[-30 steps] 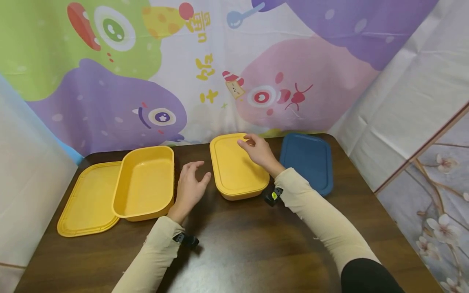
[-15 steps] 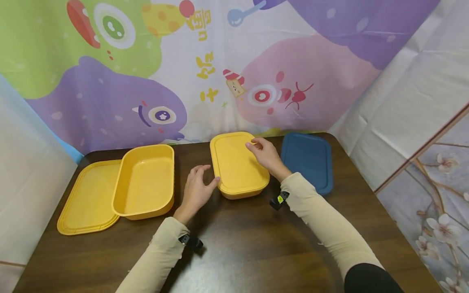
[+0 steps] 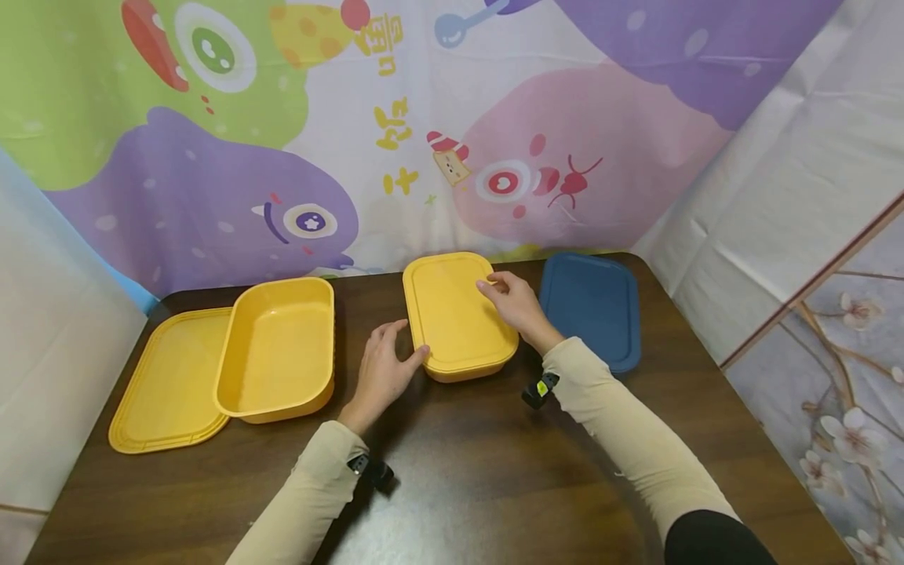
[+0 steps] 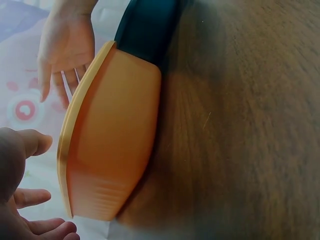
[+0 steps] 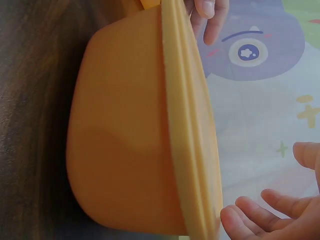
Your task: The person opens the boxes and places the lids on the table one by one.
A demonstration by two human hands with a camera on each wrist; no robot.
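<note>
A yellow food container [image 3: 472, 374] with its yellow lid [image 3: 452, 314] on stands near the table's back edge. My left hand [image 3: 384, 369] is at its left side, thumb by the front left corner of the lid and fingers spread. In the left wrist view those fingers show apart from the container wall [image 4: 115, 130]. At the lid's right edge hovers my right hand [image 3: 519, 306], fingers loosely bent. The right wrist view has my right hand [image 5: 295, 220] beside the lid [image 5: 192, 125], fingertips close to its top face. Neither hand grips anything.
On the left, an uncovered yellow container [image 3: 282, 353] overlaps a loose yellow lid [image 3: 169, 384]. A dark blue lidded container [image 3: 592, 314] stands to the right. Behind the brown table [image 3: 480, 479] hangs a cartoon-printed cloth [image 3: 395, 227].
My left hand has moved right, from the gap between the containers to the lidded one's left edge. My right hand has shifted slightly right and nearer, off the lid's middle. The containers stay put.
</note>
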